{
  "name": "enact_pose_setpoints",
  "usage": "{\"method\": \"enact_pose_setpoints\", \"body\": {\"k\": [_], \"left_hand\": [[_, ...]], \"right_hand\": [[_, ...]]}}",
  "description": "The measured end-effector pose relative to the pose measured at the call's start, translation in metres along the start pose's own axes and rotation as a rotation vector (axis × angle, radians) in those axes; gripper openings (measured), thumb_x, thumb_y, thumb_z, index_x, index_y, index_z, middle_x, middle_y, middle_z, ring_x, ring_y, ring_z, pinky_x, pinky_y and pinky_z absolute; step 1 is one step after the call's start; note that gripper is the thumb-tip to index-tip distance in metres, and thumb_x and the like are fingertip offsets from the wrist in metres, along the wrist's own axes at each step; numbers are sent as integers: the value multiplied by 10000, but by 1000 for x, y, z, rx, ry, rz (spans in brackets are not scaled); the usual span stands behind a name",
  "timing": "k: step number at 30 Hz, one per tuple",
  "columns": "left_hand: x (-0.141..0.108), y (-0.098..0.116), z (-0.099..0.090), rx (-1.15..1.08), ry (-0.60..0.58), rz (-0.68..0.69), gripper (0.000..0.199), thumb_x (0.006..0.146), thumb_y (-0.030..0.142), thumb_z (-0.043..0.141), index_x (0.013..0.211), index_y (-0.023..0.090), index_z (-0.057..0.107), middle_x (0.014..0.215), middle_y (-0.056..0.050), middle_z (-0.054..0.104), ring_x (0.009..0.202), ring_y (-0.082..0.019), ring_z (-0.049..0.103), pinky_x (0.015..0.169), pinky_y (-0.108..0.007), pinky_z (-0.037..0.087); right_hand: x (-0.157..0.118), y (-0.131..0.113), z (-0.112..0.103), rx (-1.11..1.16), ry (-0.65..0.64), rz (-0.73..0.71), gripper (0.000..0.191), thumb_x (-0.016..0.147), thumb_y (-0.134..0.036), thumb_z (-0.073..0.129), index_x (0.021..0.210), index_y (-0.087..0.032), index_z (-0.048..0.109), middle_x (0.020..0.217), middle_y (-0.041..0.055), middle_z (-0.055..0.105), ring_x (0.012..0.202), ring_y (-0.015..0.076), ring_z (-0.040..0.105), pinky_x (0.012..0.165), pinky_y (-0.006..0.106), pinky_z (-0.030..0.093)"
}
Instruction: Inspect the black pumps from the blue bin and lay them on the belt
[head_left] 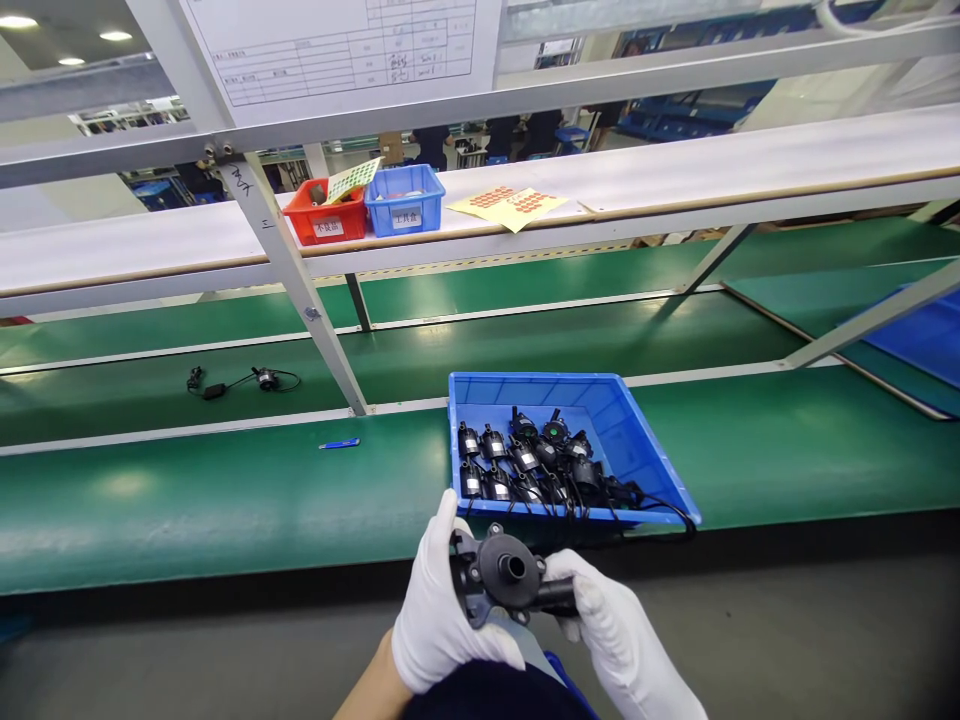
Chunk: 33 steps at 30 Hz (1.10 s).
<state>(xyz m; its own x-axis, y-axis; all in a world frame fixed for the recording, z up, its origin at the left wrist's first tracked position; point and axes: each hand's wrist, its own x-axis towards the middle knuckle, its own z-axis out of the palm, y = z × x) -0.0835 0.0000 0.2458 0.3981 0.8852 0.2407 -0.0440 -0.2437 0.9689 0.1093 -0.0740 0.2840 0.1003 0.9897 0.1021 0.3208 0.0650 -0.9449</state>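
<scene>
In white gloves, both hands hold a black pump-like part (510,570) with a round face and a short central tube, in front of the table's near edge. My left hand (442,600) wraps round its left side, thumb and fingers closed on the body. On the other side, my right hand (607,620) grips the part near its side tube. Just beyond them stands a blue bin (645,450) holding several similar black parts (525,458) with cables, some bearing white labels. One cable hangs over the bin's front right corner.
A blue pen-like tool (340,443) lies on the green surface (225,500). Further back are a cabled black device (265,379) and an upright post (300,290). The shelf carries a red box (326,225), a blue box (405,205) and sticker sheets (517,207).
</scene>
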Motion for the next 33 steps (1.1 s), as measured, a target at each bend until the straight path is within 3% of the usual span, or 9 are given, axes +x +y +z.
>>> {"method": "enact_pose_setpoints", "body": {"k": [6,13,18,27,33], "left_hand": [[0,-16,2,116,11,178,1478,473,927,698,1627,240,80,1109,-71,522,913,-281,599,916,-498,470],[4,-17,-1,183,52,284,1384,520,956,617,1623,306,90,1050,-32,531,826,-234,606,795,-428,495],[5,-14,-1,196,69,274,1345,539,948,615,1622,329,112,1024,-22,525,811,-221,599,766,-399,485],[0,-18,-3,225,85,274,1410,513,935,655,1626,264,109,1093,-61,538,825,-236,610,819,-427,497],[-5,-14,-4,150,93,171,1524,412,916,738,1631,218,147,1137,-83,543,940,-281,596,958,-472,461]], "right_hand": [[7,-5,1,-16,39,-22,606,1014,-704,323,718,-241,578,541,-40,460,470,136,416,476,247,392],[7,-4,3,-6,-6,-54,639,1031,-692,255,744,-228,587,614,-23,498,527,138,449,535,261,403],[9,-12,3,7,-26,-8,689,1004,-748,221,727,-219,566,621,-22,463,545,140,417,547,275,370],[11,-11,5,43,-38,61,720,949,-824,228,687,-223,527,617,-16,459,543,143,398,540,289,357],[20,-27,7,42,5,229,743,769,-956,439,626,-228,469,531,-42,402,515,123,345,520,282,321]]}}
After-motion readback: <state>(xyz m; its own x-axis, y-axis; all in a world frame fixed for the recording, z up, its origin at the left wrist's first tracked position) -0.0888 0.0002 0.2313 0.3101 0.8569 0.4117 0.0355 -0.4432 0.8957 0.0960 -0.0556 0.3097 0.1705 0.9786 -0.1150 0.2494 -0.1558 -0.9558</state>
